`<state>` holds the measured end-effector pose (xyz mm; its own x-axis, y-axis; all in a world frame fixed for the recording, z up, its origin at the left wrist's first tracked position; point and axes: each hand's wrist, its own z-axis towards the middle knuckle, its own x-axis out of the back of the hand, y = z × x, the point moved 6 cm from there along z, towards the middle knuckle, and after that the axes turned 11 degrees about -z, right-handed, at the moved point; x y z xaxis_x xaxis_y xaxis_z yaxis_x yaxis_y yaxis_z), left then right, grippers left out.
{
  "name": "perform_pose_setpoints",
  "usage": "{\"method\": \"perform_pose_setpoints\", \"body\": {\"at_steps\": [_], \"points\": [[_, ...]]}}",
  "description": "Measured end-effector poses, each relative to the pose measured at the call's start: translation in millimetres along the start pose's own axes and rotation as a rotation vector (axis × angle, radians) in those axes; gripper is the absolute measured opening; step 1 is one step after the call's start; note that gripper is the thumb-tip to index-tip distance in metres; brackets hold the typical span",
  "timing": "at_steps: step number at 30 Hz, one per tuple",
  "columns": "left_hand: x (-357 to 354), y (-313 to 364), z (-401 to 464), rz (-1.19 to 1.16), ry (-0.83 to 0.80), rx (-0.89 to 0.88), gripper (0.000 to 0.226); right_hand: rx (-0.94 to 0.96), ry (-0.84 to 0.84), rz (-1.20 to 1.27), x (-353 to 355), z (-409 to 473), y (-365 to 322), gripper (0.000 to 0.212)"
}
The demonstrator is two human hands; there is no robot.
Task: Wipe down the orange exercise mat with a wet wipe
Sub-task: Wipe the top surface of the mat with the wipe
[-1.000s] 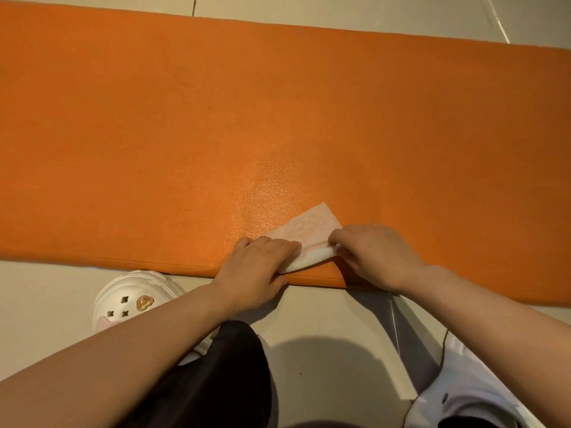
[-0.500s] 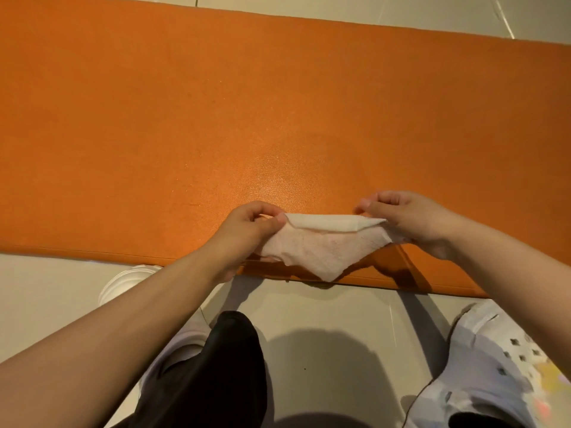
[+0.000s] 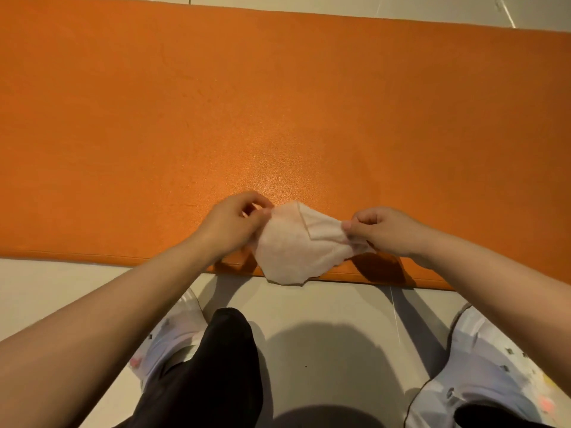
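Note:
The orange exercise mat [image 3: 216, 103] lies flat on the floor and fills the upper half of the view, its near edge running just below my hands. A white wet wipe [image 3: 296, 245] hangs stretched in the air above that near edge, partly folded, its lower corner drooping past the mat's edge. My left hand [image 3: 231, 225] pinches the wipe's left end between thumb and fingers. My right hand [image 3: 383, 230] pinches its right end, fingers curled.
Pale tiled floor [image 3: 324, 307] runs along the mat's near side and beyond its far edge. My two white clogs [image 3: 482, 369] and a black trouser leg [image 3: 210, 366] stand on the floor close to the mat's near edge.
The wipe lay folded on the mat under both hands. Both hands have lifted it off the mat and pulled it apart, spreading it wider between them.

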<state>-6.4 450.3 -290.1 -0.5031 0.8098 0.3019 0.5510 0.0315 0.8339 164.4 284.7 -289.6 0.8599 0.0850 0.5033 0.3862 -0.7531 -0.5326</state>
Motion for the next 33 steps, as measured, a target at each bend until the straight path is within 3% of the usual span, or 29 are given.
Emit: {"method": "perform_pose_setpoints", "body": {"at_steps": [2,5,7,10,13,16,20,26,30,33], "points": [[11,8,12,0.166,0.088,-0.101,0.02,-0.081,0.118,-0.081,6,10,8,0.034],[10,14,13,0.443,0.142,-0.307,0.032,-0.059,0.303,-0.481,17,18,5,0.028],[-9,10,2,0.617,0.02,-0.502,0.032,0.092,0.358,-0.641,14,14,-12,0.029],[-37,-18,-11,0.922,-0.238,-0.649,0.041,0.26,0.148,-0.715,-12,13,-32,0.022],[-36,-47,-14,1.097,-0.37,-0.568,0.054,0.201,0.014,-0.754,-24,24,-28,0.025],[-31,-60,-13,1.128,-0.433,-0.56,0.057,0.09,0.055,-0.771,-4,36,-21,0.043],[-32,-60,-13,1.121,-0.447,-0.592,0.056,-0.087,0.234,-0.789,29,37,-16,0.063],[-6,-59,-10,1.084,-0.268,-0.61,0.059,0.16,0.183,-0.778,-37,42,-40,0.067],[25,-71,-3,1.026,-0.097,-0.37,0.062,0.013,0.209,-0.663,-94,58,-52,0.065],[41,-87,-5,0.95,-0.018,-0.236,0.068,0.021,0.29,-0.609,-109,63,-54,0.065]]}}
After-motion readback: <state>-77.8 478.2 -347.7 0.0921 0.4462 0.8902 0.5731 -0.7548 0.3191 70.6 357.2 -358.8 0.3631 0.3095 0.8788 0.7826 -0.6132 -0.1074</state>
